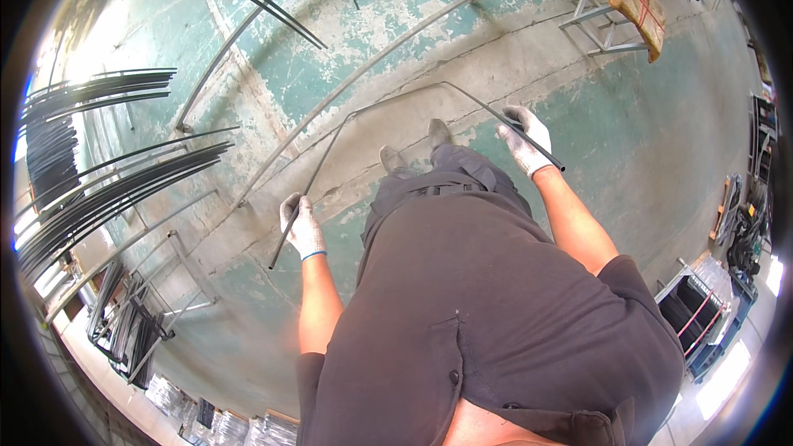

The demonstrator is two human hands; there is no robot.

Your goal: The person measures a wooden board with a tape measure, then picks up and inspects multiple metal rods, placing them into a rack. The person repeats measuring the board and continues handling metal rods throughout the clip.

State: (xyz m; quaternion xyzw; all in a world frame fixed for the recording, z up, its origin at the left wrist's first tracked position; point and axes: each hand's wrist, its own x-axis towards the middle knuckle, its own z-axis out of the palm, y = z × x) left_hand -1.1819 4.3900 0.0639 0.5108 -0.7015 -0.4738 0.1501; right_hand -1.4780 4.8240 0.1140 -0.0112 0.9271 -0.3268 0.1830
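Note:
A thin black metal tube [396,99], bent at two corners into a wide U, is held out in front of my body. My left hand [302,225], in a white glove with a blue cuff edge, is closed round one leg of it, near that leg's end. Round the other leg, close to its end, my right hand [524,140] is closed, also in a white glove. The middle stretch of the tube lies away from me, above the floor past my shoes [438,132]. Both tube ends point back toward me.
Black tubes [140,190] lie in bundles on metal racks at the left. A long grey rail frame [363,70] stands just ahead. A stool [636,12] with a wrapped, strapped seat is at the far right. A cart [692,306] of dark parts stands right.

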